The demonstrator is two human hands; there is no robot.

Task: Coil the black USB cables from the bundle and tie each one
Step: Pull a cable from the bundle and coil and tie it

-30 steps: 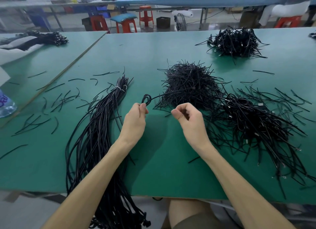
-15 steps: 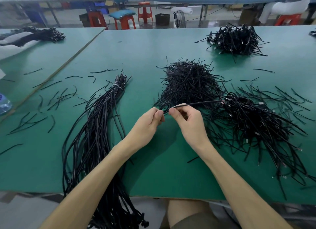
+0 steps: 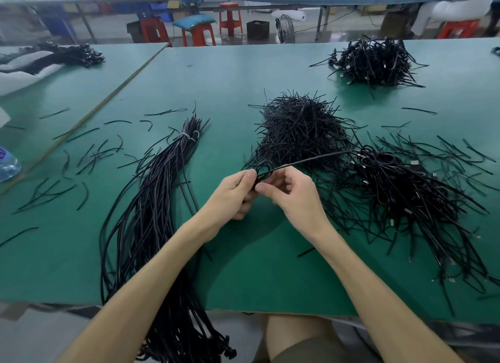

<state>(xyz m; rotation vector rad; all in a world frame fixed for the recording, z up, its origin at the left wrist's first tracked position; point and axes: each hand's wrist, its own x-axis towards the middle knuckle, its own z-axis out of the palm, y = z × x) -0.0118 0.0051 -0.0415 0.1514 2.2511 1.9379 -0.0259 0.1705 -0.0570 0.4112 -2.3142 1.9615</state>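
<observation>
Through the head camera I look down on a green table (image 3: 243,268) with both forearms reaching in from the bottom edge. The left hand (image 3: 231,193) and the right hand (image 3: 296,197) meet just above the table's middle, fingertips touching.

The left hand's thumb and curled fingers pinch a small coiled cable (image 3: 263,170), whose loop stands up just above the thumb tip. The right hand's thumb and forefinger are closed narrowly on a straight black strand (image 3: 311,160) right where it meets the coil. Its other fingers are curled under. The strand runs off to the right and slightly up, over the edge of the heap of short black ties (image 3: 300,129) that lies beyond the hands.

To the left of the left forearm lies the bundle of long black USB cables (image 3: 154,205). It is bound near its far end with a white tie (image 3: 187,138), and its near end hangs over the table edge.

To the right of the right hand sprawls a pile of cables (image 3: 405,197), loose ends fanning outward. A second cable pile (image 3: 376,62) sits well apart at the far right. Loose black ties (image 3: 89,157) are scattered across the left side of the table. A plastic bottle (image 3: 8,165) shows at the left frame edge, and red stools (image 3: 230,18) stand on the floor behind the table.
</observation>
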